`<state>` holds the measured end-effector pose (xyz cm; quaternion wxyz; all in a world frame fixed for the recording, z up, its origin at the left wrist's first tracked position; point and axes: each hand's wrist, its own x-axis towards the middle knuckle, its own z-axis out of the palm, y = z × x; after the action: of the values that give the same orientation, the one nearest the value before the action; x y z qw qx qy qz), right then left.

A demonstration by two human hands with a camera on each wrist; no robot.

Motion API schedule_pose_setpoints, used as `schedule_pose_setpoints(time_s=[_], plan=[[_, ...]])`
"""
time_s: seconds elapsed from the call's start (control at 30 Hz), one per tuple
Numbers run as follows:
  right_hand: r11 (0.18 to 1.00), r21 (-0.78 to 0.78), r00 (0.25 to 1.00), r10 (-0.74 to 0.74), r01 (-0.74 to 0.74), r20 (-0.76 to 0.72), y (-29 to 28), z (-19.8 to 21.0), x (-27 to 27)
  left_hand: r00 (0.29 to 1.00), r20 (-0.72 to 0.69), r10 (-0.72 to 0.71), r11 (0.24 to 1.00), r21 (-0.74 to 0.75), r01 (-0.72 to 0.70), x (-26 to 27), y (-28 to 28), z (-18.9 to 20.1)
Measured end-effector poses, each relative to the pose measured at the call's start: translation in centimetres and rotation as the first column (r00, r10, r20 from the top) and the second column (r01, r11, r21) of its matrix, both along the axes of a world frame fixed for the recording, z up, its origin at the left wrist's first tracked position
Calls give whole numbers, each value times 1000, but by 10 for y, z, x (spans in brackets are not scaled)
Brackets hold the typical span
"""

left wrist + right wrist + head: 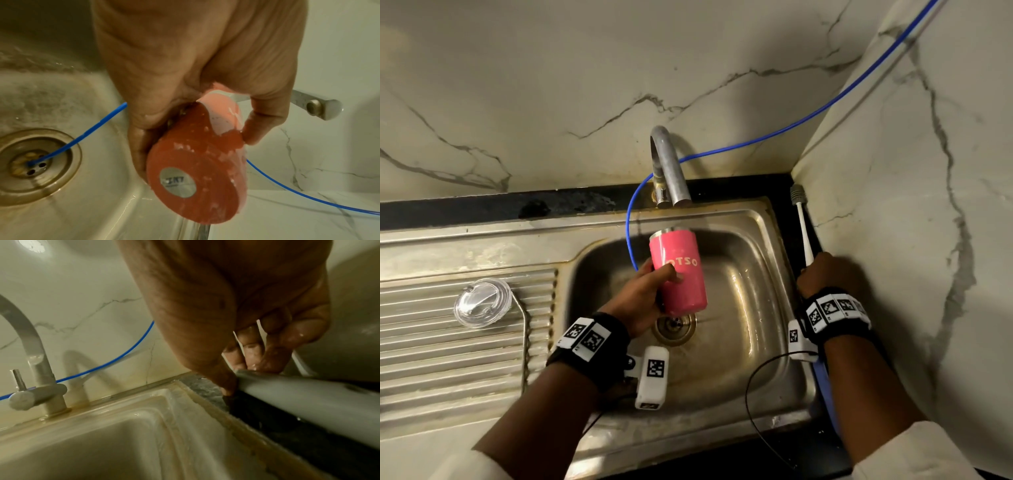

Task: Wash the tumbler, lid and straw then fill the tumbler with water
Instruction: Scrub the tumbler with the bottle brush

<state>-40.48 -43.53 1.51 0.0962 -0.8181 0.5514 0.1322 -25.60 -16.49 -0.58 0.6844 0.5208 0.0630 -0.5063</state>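
Observation:
My left hand (659,277) grips a pink tumbler (681,274) by its side and holds it tilted over the steel sink (753,363), with its open mouth up under the faucet spout (669,164). In the left wrist view, the tumbler's base (195,172) faces the camera, and my left hand (191,78) wraps round its body. The clear lid (482,303) lies on the drainboard at left, with a thin metal straw (526,329) beside it. At the sink's right edge my right hand (820,274) grips the white handle of a brush (803,229), also in the right wrist view as the handle (292,395).
A blue tube (631,222) loops from the wall down into the sink drain (30,164). The faucet lever (30,397) is at the sink's back rim. Marble walls close in behind and to the right. A ribbed drainboard (431,342) fills the left side.

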Motion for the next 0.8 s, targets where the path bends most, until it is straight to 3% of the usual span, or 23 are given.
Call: schedule_pose_setpoints(time_s=[0.13, 0.27, 0.37, 0.5, 0.67, 0.8], plan=[[1000, -14, 997, -10, 11, 71, 1, 3, -1, 998, -48, 40, 999, -32, -42, 3, 5, -1], [1000, 15, 955, -24, 20, 297, 18, -8, 0, 994, -79, 81, 994, -63, -86, 7, 13, -3], [999, -14, 864, 42, -41, 502, 42, -16, -7, 986, -47, 157, 984, -82, -160, 8, 20, -7], [983, -3, 735, 139, -184, 663, 82, -23, -24, 976, 15, 219, 975, -43, -219, 8, 28, -7], [926, 8, 567, 224, -377, 793, 133, -13, -41, 953, 70, 296, 955, 15, -298, 11, 33, -4], [826, 111, 494, 218, -553, 842, 159, -9, -44, 916, -24, 400, 915, -48, -401, 13, 36, 2]])
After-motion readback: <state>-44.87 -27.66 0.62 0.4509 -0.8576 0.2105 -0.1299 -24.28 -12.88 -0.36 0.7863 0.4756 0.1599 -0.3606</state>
